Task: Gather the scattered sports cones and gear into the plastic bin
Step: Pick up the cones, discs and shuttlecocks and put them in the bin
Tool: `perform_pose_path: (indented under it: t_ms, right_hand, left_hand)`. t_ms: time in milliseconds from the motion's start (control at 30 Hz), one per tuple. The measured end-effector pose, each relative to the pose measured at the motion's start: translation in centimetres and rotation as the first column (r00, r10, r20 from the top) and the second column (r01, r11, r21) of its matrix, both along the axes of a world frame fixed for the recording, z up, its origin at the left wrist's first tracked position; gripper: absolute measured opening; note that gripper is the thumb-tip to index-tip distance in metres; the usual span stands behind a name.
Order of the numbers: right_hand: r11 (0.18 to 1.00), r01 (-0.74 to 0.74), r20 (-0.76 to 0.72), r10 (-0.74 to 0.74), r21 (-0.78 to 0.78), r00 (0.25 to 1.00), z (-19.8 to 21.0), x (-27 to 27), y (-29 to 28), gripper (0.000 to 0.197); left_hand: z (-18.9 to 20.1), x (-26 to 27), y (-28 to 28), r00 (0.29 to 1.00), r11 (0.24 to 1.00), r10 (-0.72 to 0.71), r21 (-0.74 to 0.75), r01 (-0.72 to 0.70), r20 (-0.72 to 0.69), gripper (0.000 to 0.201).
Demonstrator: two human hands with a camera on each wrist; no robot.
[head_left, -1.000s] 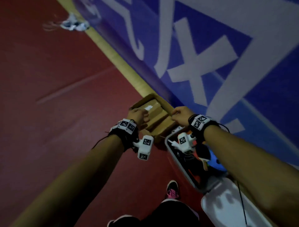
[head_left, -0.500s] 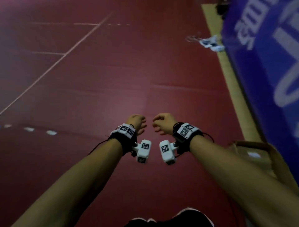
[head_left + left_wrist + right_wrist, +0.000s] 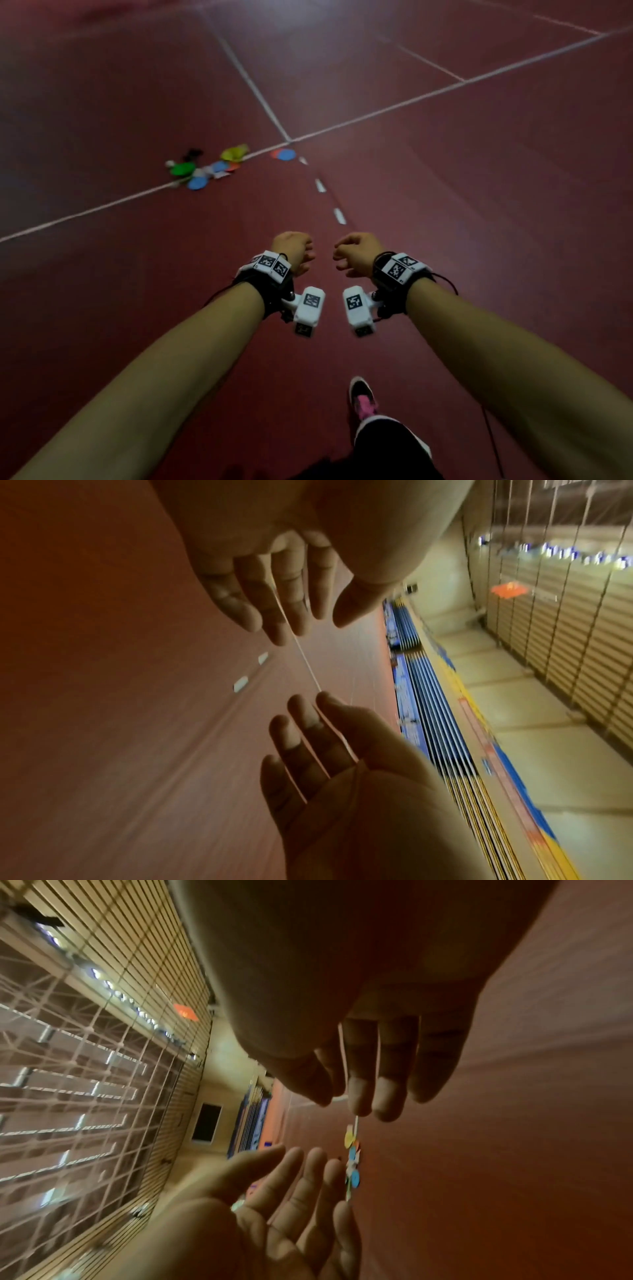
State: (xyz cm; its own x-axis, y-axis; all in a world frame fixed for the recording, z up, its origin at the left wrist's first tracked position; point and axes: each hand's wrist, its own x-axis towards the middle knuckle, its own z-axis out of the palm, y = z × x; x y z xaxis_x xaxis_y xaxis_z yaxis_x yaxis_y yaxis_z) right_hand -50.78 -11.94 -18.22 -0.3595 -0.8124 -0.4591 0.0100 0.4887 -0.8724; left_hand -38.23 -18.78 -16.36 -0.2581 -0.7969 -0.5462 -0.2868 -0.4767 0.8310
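Nearest, a black shoe with pink laces (image 3: pixel 363 401) stands on the dark red sports floor (image 3: pixel 479 205). Both forearms reach forward, each with a white tagged wrist unit. Left hand (image 3: pixel 292 249) and right hand (image 3: pixel 356 253) hang side by side above the floor, apart from each other, each grip loose: fingers relaxed, slightly bent, holding nothing. Wrist views confirm it, palms facing, fingers (image 3: pixel 291 610) spread and empty.

Farther ahead, dashed white marks (image 3: pixel 339 216) run away. Beyond, left of centre, the scattered flat disc cones (image 3: pixel 205 168), blue, green, yellow and orange, lie clustered along a white court line (image 3: pixel 102 207), with a blue-and-orange pair (image 3: pixel 283 155) near the line crossing. Small dark item beside the pile, too blurred to identify.
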Motion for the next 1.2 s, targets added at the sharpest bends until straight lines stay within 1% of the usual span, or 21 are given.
perform_pose_path:
  t_ms: [33,67,200,300,400,433,500,633,700,767,800,867,900,967,1067,1200]
  right_hand:
    - [0.999,-0.041,0.017,0.042,-0.008,0.999,0.5,0.2,-3.4,0.013]
    - [0.994,-0.106,0.039,0.107,-0.019,0.994,1.5,0.7,-7.9,0.012]
    - [0.965,-0.247,0.033,0.251,-0.087,0.968,4.7,3.1,-19.5,0.013]
    - [0.926,-0.361,0.045,0.368,-0.110,0.929,5.1,5.5,-26.6,0.009]
    - [0.870,-0.488,0.014,0.490,-0.062,0.872,2.9,7.9,-33.3,0.008]
    - [0.857,-0.514,-0.007,0.514,-0.045,0.858,2.4,8.3,-34.7,0.009]
    - [0.853,-0.520,-0.022,0.519,-0.041,0.854,1.6,9.0,-40.1,0.009]
    - [0.896,-0.442,-0.048,0.439,-0.054,0.897,2.3,8.6,-52.0,0.009]
    - [0.929,-0.366,-0.037,0.364,-0.064,0.931,3.6,7.8,-57.9,0.010]
    - [0.963,-0.257,-0.006,0.257,-0.077,0.966,4.7,6.5,-63.6,0.011]
    - [0.972,-0.224,0.019,0.226,-0.075,0.974,4.8,5.9,-65.1,0.011]
    - [0.983,-0.175,0.053,0.178,-0.060,0.983,4.5,4.4,-69.2,0.013]
    - [0.986,-0.156,0.038,0.158,-0.049,0.987,3.9,3.4,-71.6,0.013]
    - [0.989,-0.145,0.005,0.146,-0.037,0.989,3.1,2.0,-75.0,0.013]
    - [0.996,-0.082,0.017,0.082,-0.030,0.996,1.1,-0.8,-82.1,0.015]
    - [0.996,-0.078,0.033,0.080,-0.044,0.996,-1.2,-5.1,-92.9,0.012]
  left_hand:
    - [0.9,0.7,-2.4,0.995,0.995,0.096,-0.023,-0.096,0.020,0.020]
    - [1.8,1.9,-5.7,0.977,0.976,0.213,-0.053,-0.213,0.005,0.020]
    - [4.3,5.8,-13.6,0.893,0.892,0.446,-0.054,-0.449,-0.061,0.017]
    - [4.4,8.1,-19.8,0.824,0.822,0.561,-0.066,-0.566,-0.084,0.014]
    - [2.7,9.7,-26.8,0.762,0.763,0.639,-0.041,-0.646,-0.108,0.011]
    - [2.3,9.9,-28.3,0.754,0.755,0.648,-0.034,-0.655,-0.108,0.011]
    - [1.2,10.4,-33.8,0.748,0.750,0.654,-0.031,-0.661,-0.111,0.011]
    - [-0.1,10.7,-45.6,0.757,0.765,0.641,0.035,-0.643,-0.128,0.013]
    - [0.8,10.5,-51.6,0.780,0.790,0.612,0.044,-0.612,-0.131,0.014]
    - [1.9,9.4,-58.3,0.808,0.817,0.573,0.019,-0.577,-0.137,0.016]
    - [2.2,9.0,-60.4,0.820,0.827,0.557,-0.002,-0.562,-0.130,0.017]
    - [2.7,7.0,-65.9,0.854,0.858,0.508,-0.017,-0.513,-0.114,0.018]
    - [2.7,5.6,-68.9,0.871,0.876,0.479,-0.013,-0.483,-0.109,0.018]
    - [2.3,3.8,-72.7,0.894,0.900,0.432,0.003,-0.435,-0.116,0.018]
    - [1.0,0.1,-79.5,0.922,0.929,0.369,0.015,-0.369,-0.115,0.021]
    - [-1.0,-4.5,-89.6,0.944,0.949,0.313,0.000,-0.315,-0.103,0.020]
